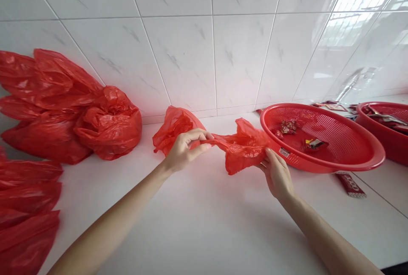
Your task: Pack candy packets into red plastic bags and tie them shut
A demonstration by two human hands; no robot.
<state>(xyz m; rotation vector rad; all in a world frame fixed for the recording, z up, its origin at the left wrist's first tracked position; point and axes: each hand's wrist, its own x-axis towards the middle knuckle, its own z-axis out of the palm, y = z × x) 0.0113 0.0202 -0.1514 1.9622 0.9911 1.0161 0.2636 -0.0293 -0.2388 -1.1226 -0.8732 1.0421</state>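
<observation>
A thin red plastic bag (244, 147) is stretched between my two hands above the white counter (204, 224). My left hand (188, 149) pinches its twisted, narrow end between thumb and fingers. At the wider, crumpled end, my right hand (277, 173) grips the edge, close to the front left rim of a red perforated basket (321, 166). Behind my left hand, another crumpled red bag (177, 122) lies against the wall.
Several filled red bags (60, 109) are heaped at the left. The basket holds a few small packets (315, 144). A second red basket (379, 137) with wrappers stands far right, and a dark red packet (351, 185) lies on the counter. Tiled wall (185, 54) behind.
</observation>
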